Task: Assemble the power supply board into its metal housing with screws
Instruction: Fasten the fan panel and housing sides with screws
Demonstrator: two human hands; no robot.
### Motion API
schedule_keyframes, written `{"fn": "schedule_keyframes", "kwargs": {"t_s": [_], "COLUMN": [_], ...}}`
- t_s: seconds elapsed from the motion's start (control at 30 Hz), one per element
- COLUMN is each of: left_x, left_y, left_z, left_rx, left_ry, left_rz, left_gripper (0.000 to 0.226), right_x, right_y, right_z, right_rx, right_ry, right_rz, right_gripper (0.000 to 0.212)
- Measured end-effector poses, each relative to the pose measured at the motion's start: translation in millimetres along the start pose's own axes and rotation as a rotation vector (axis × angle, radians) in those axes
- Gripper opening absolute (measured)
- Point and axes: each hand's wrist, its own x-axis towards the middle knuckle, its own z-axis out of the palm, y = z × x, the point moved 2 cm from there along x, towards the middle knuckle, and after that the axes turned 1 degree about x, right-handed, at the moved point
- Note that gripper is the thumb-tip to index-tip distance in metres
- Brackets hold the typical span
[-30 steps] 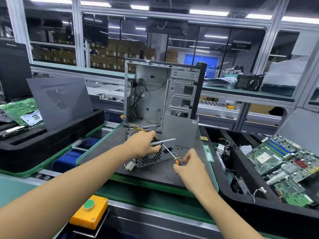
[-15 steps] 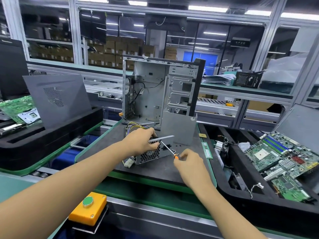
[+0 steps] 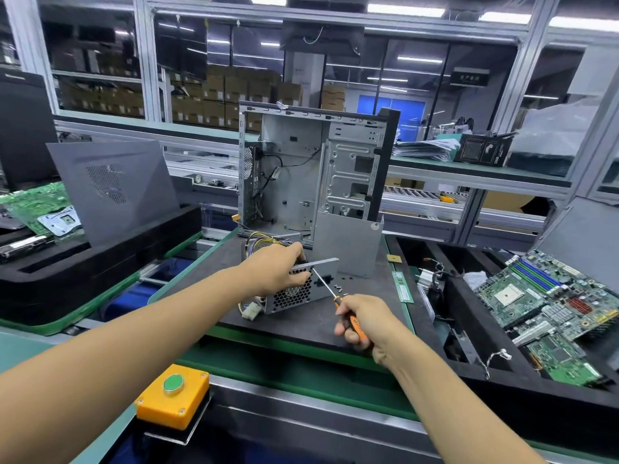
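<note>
The housing [image 3: 294, 289], a perforated metal box with its wire bundle trailing behind, sits on the dark mat [image 3: 311, 323] in front of the open case [image 3: 311, 169]; the left hand [image 3: 278, 272] clamps its top corner with fingers curled over the edge, which looks right for stopping it sliding under the driver's push. The right hand [image 3: 363, 321] is wrapped round the screwdriver [image 3: 330, 289], tip angled at the upper face; loose screws [image 3: 339, 288] lie just beside. No writing on these parts is legible.

Your grey metal power supply box [image 3: 294, 293], its honeycomb vent facing you, lies on the dark mat [image 3: 301, 326]; loose screws [image 3: 339, 289] lie just right.
</note>
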Motion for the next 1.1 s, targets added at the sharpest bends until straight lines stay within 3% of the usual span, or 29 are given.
{"fn": "schedule_keyframes", "kwargs": {"t_s": [0.1,0.23,0.3,0.4,0.5,0.57,0.63,0.67,0.73,0.83,0.9,1.0,1.1], "left_x": [0,-2,-2,-1,-1,0,3,5,7,11,13,16,16], "left_y": [1,5,6,9,13,13,12,12,13,15,16,16,17], "left_z": [1,-1,-2,0,7,11,14,16,17,16,14,11,9], "left_rx": [-0.039,-0.031,-0.010,0.045,0.030,0.028,0.087,0.122,0.144,0.167,0.167,0.102,0.066], "left_ry": [-0.012,-0.017,-0.003,-0.022,0.046,0.018,-0.042,-0.058,-0.048,-0.011,-0.024,-0.056,-0.077], "left_rz": [-0.002,0.039,0.049,0.060,0.161,0.203,0.201,0.200,0.186,0.158,0.140,0.112,0.113], "left_gripper": [0.031,0.041,0.044,0.048,0.045,0.039,0.032,0.029,0.025,0.029,0.030,0.026,0.024], "right_x": [-1,-5,-8,-7,-4,4,11,12,13,14,11,2,-4], "right_y": [2,8,8,9,7,8,8,8,6,1,0,3,11], "right_z": [-6,-6,-2,1,-2,-4,-7,-8,-11,-14,-13,-16,-20], "right_rx": [-0.098,-0.743,-0.935,-1.125,-0.996,-0.602,-0.085,0.054,0.076,-0.023,-0.190,-0.763,-1.197], "right_ry": [0.120,0.512,0.565,0.553,0.522,0.392,0.186,0.105,0.049,0.126,0.202,0.434,0.552], "right_rz": [-0.134,-0.420,-0.562,-0.710,-0.707,-0.543,-0.263,-0.151,-0.078,-0.206,-0.331,-0.603,-0.947], "right_gripper": [0.020,0.022,0.019,0.040,0.031,0.029,0.027,0.025,0.021,0.023,0.025,0.031,0.054]}}
